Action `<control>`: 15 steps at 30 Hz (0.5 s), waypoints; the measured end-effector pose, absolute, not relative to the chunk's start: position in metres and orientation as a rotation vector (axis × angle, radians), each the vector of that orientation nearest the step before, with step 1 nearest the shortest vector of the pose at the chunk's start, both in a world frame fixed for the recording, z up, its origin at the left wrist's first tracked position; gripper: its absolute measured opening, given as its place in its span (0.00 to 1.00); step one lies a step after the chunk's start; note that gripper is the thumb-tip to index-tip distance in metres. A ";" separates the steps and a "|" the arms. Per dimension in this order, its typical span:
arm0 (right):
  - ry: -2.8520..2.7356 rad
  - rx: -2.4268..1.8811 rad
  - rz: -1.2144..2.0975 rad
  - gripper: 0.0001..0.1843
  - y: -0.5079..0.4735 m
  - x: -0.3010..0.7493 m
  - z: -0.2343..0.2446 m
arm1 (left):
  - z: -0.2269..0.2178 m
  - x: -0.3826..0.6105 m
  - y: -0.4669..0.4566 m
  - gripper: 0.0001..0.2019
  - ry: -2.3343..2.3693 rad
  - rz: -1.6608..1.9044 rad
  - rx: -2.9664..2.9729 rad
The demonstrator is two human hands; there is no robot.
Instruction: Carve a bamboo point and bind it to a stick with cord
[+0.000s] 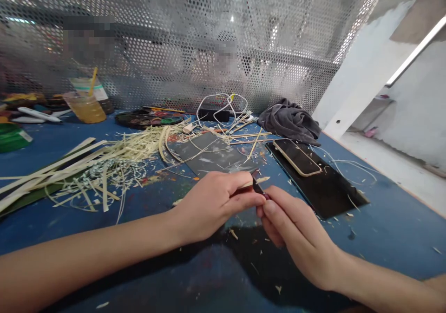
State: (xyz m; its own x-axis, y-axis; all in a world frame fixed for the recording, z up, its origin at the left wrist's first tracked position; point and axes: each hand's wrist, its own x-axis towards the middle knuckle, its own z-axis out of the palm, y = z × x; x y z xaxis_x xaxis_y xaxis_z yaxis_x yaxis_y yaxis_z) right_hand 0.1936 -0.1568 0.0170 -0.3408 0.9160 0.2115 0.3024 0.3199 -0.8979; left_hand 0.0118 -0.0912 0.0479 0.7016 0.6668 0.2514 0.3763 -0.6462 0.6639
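My left hand (214, 204) is closed around a small pale strip piece (262, 179), its tip poking out past the thumb. My right hand (291, 229) meets it from the right, fingers pinched on a small dark blade-like tool (258, 187) with a reddish end. Both hands hover just above the blue table (383, 229), in front of a grey cutting mat (209, 157). What lies inside the left fist is mostly hidden.
A heap of pale strips and shavings (104, 164) spreads at left. A phone (297, 157) lies on a black sheet (327, 187). Behind are a grey cloth (291, 120), a white cable (223, 106), a paint palette (146, 118), a cup of yellowish water (85, 104) and a perforated metal screen (209, 39).
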 end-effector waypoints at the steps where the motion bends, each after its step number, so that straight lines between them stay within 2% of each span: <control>1: -1.828 -1.081 1.010 0.18 -0.157 0.194 0.017 | 0.047 0.012 -0.092 0.23 0.793 0.659 2.314; 11: -1.763 -1.084 0.990 0.18 -0.159 0.192 0.013 | 0.046 0.014 -0.091 0.20 0.778 0.677 2.240; 15: -1.637 -1.066 1.052 0.18 -0.161 0.188 0.010 | 0.048 0.016 -0.093 0.24 0.814 0.725 2.176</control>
State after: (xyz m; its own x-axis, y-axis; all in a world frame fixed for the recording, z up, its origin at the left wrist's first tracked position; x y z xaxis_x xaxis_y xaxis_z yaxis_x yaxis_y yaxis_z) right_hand 0.1877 -0.1610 0.0101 -0.2337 0.9464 0.2230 0.1901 0.2694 -0.9441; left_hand 0.0161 -0.0930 0.0479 0.6471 0.7198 0.2514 0.3324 -0.5630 0.7567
